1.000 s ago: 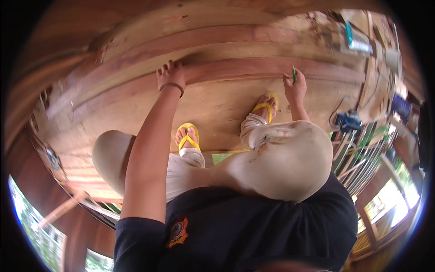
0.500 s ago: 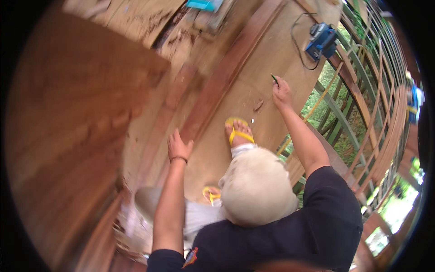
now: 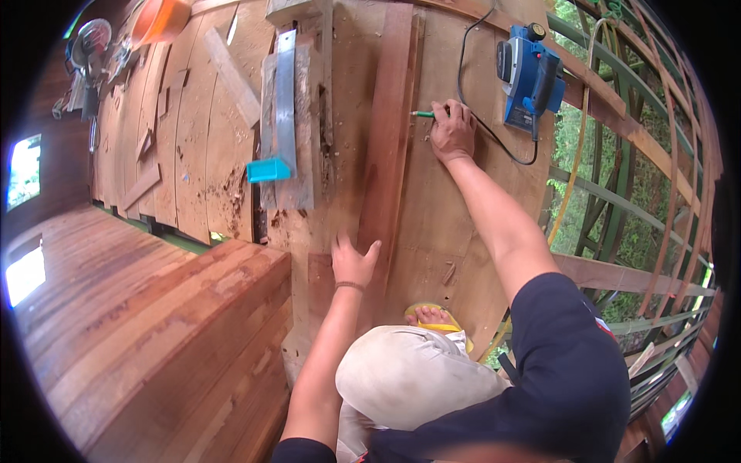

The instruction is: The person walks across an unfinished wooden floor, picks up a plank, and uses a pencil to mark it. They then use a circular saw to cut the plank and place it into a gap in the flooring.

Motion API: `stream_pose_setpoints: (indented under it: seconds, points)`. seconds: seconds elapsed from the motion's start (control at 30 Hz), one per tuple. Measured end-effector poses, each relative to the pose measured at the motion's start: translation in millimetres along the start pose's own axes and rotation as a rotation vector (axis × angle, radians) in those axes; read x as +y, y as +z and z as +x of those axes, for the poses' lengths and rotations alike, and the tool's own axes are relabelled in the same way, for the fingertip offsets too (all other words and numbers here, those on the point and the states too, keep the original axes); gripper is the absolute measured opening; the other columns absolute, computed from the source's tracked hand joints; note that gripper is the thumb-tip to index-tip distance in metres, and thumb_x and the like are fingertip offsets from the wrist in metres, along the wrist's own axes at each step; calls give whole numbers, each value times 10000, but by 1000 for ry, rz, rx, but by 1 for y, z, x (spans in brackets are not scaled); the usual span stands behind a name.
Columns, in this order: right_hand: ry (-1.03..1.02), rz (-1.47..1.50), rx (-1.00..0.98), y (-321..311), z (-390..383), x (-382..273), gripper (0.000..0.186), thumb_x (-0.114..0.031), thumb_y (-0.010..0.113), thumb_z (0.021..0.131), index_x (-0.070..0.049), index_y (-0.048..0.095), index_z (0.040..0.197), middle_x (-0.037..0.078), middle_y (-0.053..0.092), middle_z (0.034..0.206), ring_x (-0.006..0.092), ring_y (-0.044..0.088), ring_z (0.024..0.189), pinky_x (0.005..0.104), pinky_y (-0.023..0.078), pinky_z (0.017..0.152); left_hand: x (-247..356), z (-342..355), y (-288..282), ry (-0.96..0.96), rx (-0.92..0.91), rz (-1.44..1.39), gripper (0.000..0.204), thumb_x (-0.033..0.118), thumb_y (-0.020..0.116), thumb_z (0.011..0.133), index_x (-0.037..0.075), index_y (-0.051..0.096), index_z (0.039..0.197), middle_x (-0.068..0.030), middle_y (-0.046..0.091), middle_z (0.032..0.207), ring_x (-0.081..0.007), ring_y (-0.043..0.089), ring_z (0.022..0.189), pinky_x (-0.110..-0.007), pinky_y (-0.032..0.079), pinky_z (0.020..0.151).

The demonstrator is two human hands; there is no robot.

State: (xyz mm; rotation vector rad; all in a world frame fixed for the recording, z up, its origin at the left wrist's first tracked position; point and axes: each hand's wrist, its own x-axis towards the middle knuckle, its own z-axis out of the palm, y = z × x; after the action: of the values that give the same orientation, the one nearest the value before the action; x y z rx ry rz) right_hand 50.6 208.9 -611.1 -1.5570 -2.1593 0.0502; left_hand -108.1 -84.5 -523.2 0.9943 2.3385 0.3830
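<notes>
No words, numbers or signs can be read. On the lower side of the blue power planer (image 3: 524, 76), small pale marks are seen, too fine to be made out.

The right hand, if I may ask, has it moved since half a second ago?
Yes, the right hand has moved leftward, closer to the reddish plank.

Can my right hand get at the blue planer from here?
Probably yes: the right hand is near the planer, and only a thin cord seems to lie between. It holds a green pencil, though, which might hinder gripping.
</notes>
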Motion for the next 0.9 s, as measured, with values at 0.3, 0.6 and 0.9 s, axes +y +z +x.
stream_pose_setpoints:
  seconds: [0.3,0.6,0.9]
  points:
    - [45,48,-59,-9,6,-2,294,-195,649,827,-196,663,1121,50,540,1125,275,497,1131,443,396,964,65,53,26,5,28,124,945,421,830,686,-10,399,1407,-242,464,1353,-422,429,1265,-490,369,1071]
    - [64,115,-21,-11,5,1,312,-172,644,811,-188,672,1121,34,558,1104,262,510,1122,433,400,952,77,70,29,-29,47,149,856,373,820,686,-63,470,1333,-246,498,1312,-394,474,1240,-441,407,1051]
    - [76,141,-42,-15,6,1,317,-173,651,804,-183,672,1121,33,561,1105,261,509,1137,427,395,965,78,69,28,24,115,195,772,373,822,679,-32,529,1268,-207,556,1232,-376,539,1157,-440,464,982]
